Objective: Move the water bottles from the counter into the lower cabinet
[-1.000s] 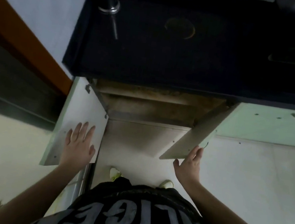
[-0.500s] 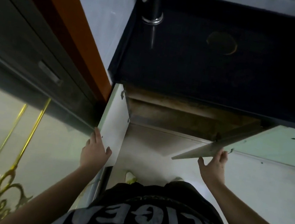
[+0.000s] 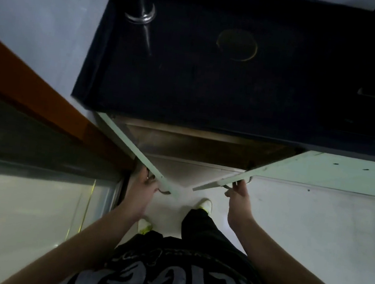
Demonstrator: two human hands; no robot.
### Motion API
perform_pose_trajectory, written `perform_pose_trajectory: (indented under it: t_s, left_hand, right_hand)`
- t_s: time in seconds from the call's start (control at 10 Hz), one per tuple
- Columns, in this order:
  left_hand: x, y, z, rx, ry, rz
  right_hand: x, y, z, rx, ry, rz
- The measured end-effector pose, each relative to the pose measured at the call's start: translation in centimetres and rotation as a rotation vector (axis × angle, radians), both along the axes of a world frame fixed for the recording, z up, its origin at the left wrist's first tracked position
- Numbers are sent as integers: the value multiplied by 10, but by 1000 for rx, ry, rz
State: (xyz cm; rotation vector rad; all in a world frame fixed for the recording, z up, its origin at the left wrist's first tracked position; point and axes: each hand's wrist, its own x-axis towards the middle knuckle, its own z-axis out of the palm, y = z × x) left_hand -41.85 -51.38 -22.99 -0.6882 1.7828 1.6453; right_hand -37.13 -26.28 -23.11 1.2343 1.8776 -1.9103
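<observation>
Dark stone countertop (image 3: 249,90) fills the upper part of my head view, with pale green cabinet fronts beneath it. I note the lower cabinet (image 3: 193,147) directly below the counter edge, its brown interior partly visible between two doors that stand ajar and angle toward each other. The left door (image 3: 137,151) and the right door (image 3: 244,176) nearly meet at their free edges, just above the white floor (image 3: 313,231).

My left hand (image 3: 143,186) is at the free edge of the left door, fingers curled around it near a small metal handle (image 3: 164,191). My right hand (image 3: 240,197) is at the free edge of the right door, thumb and fingers wrapped on the door's rim beside its handle. Both hands have hold of door edges only; neither carries a bottle.

On the countertop I record one upright metal bottle (image 3: 141,3) at the far left corner, close to the pale wall (image 3: 44,1); its top runs out of the frame. A faint round ring mark (image 3: 237,44) shows on the counter to the right of it. I cannot tell what the dark shapes at the far right of the counter are. Inside the cabinet, the visible strip is too dim for me to report any contents.

Below, I see a black printed shirt (image 3: 162,278), dark trousers and two light shoes (image 3: 205,204) on the floor. An orange-brown trim (image 3: 44,92) runs diagonally at left.
</observation>
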Motion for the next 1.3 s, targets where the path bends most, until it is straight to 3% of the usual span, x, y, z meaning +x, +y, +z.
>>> perform_pose_trajectory:
  t_s: [0.1,0.3,0.5,0.6,1.0,1.1,1.2,1.3]
  left_hand:
    - [-18,25,2,-1,-15,-24]
    - [-47,47,-3,75,-42,138]
    - [-62,62,-10,93,-36,201]
    - [-73,69,-6,115,-27,220]
    - [-111,87,1,75,8,144]
    - [-102,84,-1,26,27,136]
    - [-90,79,-1,-32,-55,175]
    - [-75,73,3,-183,-108,75]
  right_hand:
    - [-10,21,2,15,-14,113]
    - [-35,35,-6,-128,-67,92]
    - [-77,46,-7,-549,57,-232]
    - [-107,48,1,-646,33,-389]
    - [-113,58,-22,-587,57,-216]
    - [-109,71,-18,-565,16,-258]
    - [-96,80,-12,-458,-80,-146]
    - [-79,83,-8,-405,-224,-43]
